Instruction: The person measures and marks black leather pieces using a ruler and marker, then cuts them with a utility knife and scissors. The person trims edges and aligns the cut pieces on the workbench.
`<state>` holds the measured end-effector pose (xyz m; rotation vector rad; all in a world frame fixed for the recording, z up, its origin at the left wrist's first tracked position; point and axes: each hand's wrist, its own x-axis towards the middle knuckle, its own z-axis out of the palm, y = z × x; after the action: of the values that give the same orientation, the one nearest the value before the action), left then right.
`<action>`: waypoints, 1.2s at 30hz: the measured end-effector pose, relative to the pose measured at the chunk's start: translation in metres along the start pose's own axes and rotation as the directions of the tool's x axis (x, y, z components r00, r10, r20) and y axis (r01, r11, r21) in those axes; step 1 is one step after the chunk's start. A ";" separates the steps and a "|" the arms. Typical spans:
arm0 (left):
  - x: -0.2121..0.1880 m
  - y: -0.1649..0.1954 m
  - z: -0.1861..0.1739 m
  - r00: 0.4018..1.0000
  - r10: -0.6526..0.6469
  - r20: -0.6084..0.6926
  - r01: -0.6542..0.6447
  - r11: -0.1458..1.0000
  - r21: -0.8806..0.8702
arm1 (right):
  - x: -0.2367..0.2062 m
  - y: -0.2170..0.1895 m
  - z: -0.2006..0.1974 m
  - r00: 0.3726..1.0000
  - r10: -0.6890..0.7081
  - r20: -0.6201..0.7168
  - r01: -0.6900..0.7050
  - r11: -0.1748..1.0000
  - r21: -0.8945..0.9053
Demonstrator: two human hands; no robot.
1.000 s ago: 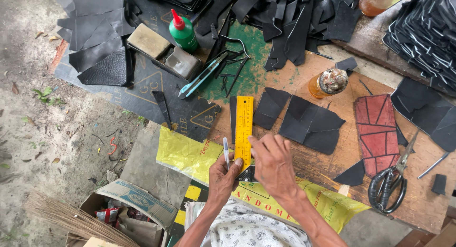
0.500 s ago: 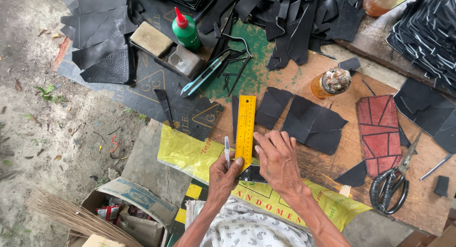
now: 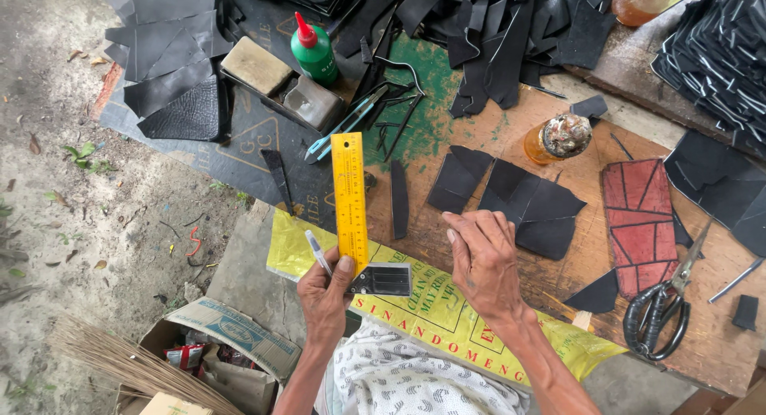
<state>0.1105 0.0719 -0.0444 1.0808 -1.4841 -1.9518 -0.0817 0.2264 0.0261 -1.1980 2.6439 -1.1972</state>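
At counter (image 3: pixel 495 136) front edge, head view: left hand (image 3: pixel 325 291) clenched on ruler (image 3: pixel 349 199) and pen (image 3: pixel 317 251) together, thumb pinning ruler's lower end; ruler points away over counter, likely as straightedge for marking. Small dark piece (image 3: pixel 383 279) lies just beside left thumb, on yellow sack (image 3: pixel 415 311). Right hand (image 3: pixel 483 259) hovers palm down, fingers curled loosely, grasping nothing, near black leather pieces (image 3: pixel 511 199). Scissors (image 3: pixel 658 311) well to right; glue bottle (image 3: pixel 313 52) far side.

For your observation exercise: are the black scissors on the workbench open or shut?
Shut: the scissors lie flat on the wooden bench, blades together in one narrow point, handle loops side by side.
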 end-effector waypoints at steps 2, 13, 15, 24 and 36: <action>0.000 0.003 0.001 1.000 0.002 -0.002 -0.002 1.000 0.005 | 0.000 0.002 0.001 1.000 -0.005 0.004 0.005 1.000 -0.012; -0.002 0.003 0.006 0.999 -0.034 0.013 0.034 0.999 -0.013 | 0.003 0.001 0.045 0.980 -0.147 0.130 0.143 0.989 0.041; -0.001 0.005 0.007 0.999 -0.037 0.013 0.037 0.999 -0.017 | 0.006 0.001 0.050 0.980 -0.159 0.120 0.155 0.987 0.039; -0.002 -0.004 0.007 0.998 -0.068 0.014 0.067 0.997 0.033 | 0.000 0.019 0.058 0.984 -0.175 0.033 0.170 0.979 0.109; -0.030 -0.022 0.062 0.961 -0.256 0.103 0.254 0.967 0.032 | 0.028 0.025 0.024 0.995 -0.088 0.047 0.093 0.990 -0.103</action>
<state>0.0808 0.1375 -0.0495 1.2473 -1.4817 -2.2057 -0.1108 0.2036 0.0013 -1.3569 2.6795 -1.0429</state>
